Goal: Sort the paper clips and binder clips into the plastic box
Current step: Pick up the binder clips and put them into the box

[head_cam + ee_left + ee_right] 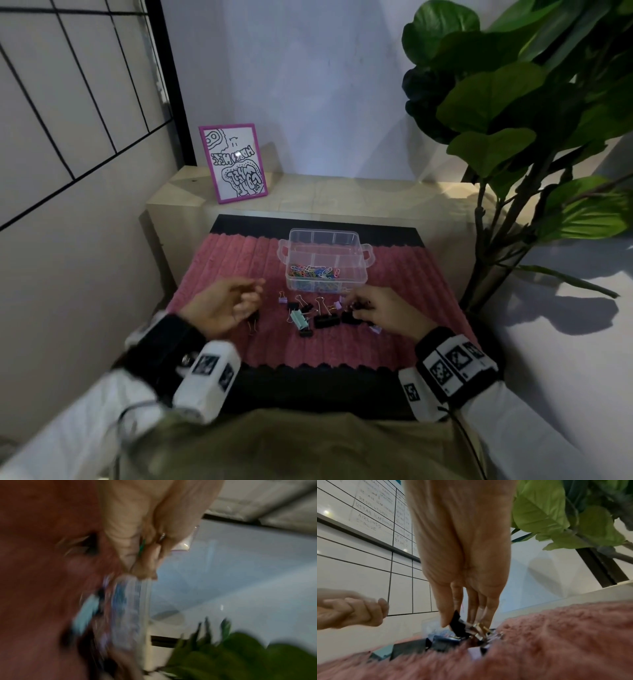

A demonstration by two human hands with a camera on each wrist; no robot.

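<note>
A clear plastic box (356, 279) stands on the pink mat (233, 260), with coloured paper clips (313, 272) in its front compartment. Several binder clips lie in front of it: black (325, 321), mint (298, 317) and purple (283, 300). My right hand (356, 306) pinches a black binder clip (458, 626) between thumb and fingers, low over the mat. My left hand (246, 294) hovers left of the clips with its fingers curled. The blurred left wrist view shows something thin and green, a green paper clip (142, 545), pinched in its fingers. Another black clip (253, 320) lies under that hand.
A pink-framed drawing (234, 162) leans on the wooden shelf (342, 198) behind the mat. A large leafy plant (513, 120) overhangs the right side. A gridded whiteboard (68, 102) lines the left wall. The black table edge (325, 387) runs along the front.
</note>
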